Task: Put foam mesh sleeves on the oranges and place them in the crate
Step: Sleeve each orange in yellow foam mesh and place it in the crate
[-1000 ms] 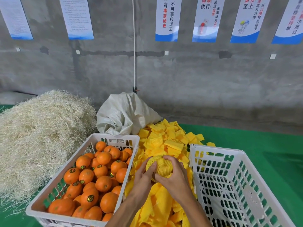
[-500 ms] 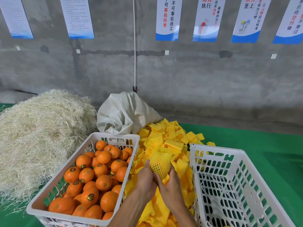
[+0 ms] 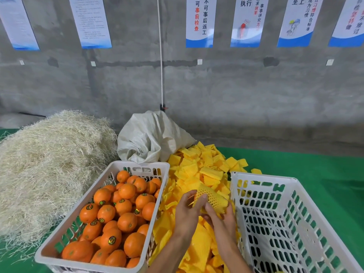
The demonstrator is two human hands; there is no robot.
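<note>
White-and-blue paper posters [image 3: 200, 22] hang on the grey concrete wall; one reads 不可事前检查 and 不可事后返工, the next shows 执行, and the rest are too cut off or blurred to read. On the green surface [image 3: 307, 168] the white slotted plastic crate on the left [image 3: 137, 166] is filled with loose oranges [image 3: 126, 205], many bearing small round dark stickers whose print is too small to make out. The white slotted plastic crate on the right [image 3: 262, 179] shows only its bare floor. Between the crates lies a heap of flat yellow foam mesh sleeves [image 3: 208, 170]. Above that heap both hands hold one orange wrapped in a yellow foam mesh sleeve [image 3: 211, 196], just beside the right crate's rim: the left hand [image 3: 187, 209] has its grip curled round the near end, the right hand [image 3: 221, 214] cups it from below, fingers bent round it. Behind stand a white woven sack [image 3: 151, 136] and a pile of pale straw-like wood wool [image 3: 47, 164].
</note>
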